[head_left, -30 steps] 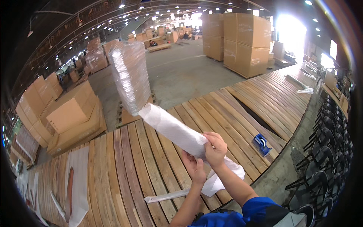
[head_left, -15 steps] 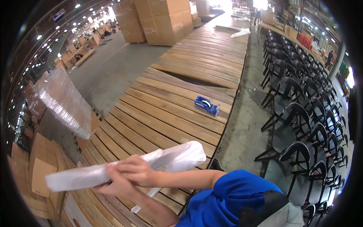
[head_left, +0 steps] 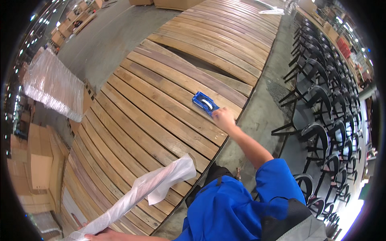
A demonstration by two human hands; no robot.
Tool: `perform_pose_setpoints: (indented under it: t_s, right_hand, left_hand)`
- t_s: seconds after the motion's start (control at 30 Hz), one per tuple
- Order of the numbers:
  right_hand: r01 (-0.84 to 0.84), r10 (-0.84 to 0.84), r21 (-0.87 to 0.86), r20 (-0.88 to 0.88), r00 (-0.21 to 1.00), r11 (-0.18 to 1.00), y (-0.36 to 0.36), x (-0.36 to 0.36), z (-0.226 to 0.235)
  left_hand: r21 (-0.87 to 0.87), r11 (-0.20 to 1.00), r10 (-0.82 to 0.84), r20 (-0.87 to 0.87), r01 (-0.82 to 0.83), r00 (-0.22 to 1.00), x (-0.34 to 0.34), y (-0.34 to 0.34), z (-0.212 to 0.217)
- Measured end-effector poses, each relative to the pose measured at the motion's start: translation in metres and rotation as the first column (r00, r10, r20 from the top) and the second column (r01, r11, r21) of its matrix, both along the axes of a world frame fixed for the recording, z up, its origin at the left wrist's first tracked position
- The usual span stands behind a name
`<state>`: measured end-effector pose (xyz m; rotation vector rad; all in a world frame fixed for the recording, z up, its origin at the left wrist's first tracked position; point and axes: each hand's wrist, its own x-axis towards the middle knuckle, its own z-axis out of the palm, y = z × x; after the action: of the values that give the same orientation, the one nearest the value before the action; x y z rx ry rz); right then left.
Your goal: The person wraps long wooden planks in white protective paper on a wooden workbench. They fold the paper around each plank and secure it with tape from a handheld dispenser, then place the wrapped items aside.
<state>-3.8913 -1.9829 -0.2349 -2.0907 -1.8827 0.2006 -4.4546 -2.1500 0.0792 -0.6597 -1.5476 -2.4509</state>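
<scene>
My left hand (head_left: 100,234), at the lower edge, is closed round the lower end of a long, slim bundle wrapped in white foam sheet (head_left: 138,194). The bundle slants up to the right above the planks, its loose wrap flaring at the far end. My right hand (head_left: 224,119) reaches out with curled fingers at the near end of a blue tape dispenser (head_left: 204,103), which lies on the wooden slat table (head_left: 161,108). A roll of pale tape sits in the dispenser. Whether the fingertips also pinch the tape's end is hidden.
Rows of black chairs (head_left: 315,102) stand on the floor to the right. At left are a film-wrapped stack (head_left: 54,86) and cardboard boxes (head_left: 40,156). A gap (head_left: 201,62) opens between planks beyond the dispenser. White wrapping (head_left: 271,11) lies at the table's far end.
My right hand has left the wrapped bundle and reached to the tape dispenser. My left hand keeps hold of the bundle, now lower and tilted more steeply. The view has tipped downward.
</scene>
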Motion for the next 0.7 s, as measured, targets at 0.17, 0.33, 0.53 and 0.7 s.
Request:
perform_pose_setpoints:
  t_s: [0.17, 0.33, 0.53, 0.7]
  right_hand:
    - [0.06, -0.113, -0.438, -0.097, 0.989, 0.897, 0.059, 0.047, 0.003]
    - [-0.063, -0.168, -0.6, -0.323, 0.931, 0.798, 0.096, 0.071, -0.044]
    - [-0.032, -0.224, -0.456, -0.496, 0.839, 0.889, 0.047, 0.053, 0.003]
    - [0.102, -0.277, -0.599, -0.207, 0.938, 0.794, -0.002, 0.075, 0.009]
  left_hand:
    - [-0.109, 0.993, -0.047, 0.027, 0.049, 0.999, -0.041, -0.017, -0.02]
    - [-0.118, 0.99, -0.073, 0.023, 0.075, 0.997, -0.054, -0.021, -0.013]
    - [-0.112, 0.993, -0.042, 0.045, 0.047, 0.998, -0.049, -0.027, -0.002]
    - [-0.152, 0.984, -0.084, 0.055, 0.091, 0.995, -0.076, -0.029, 0.002]
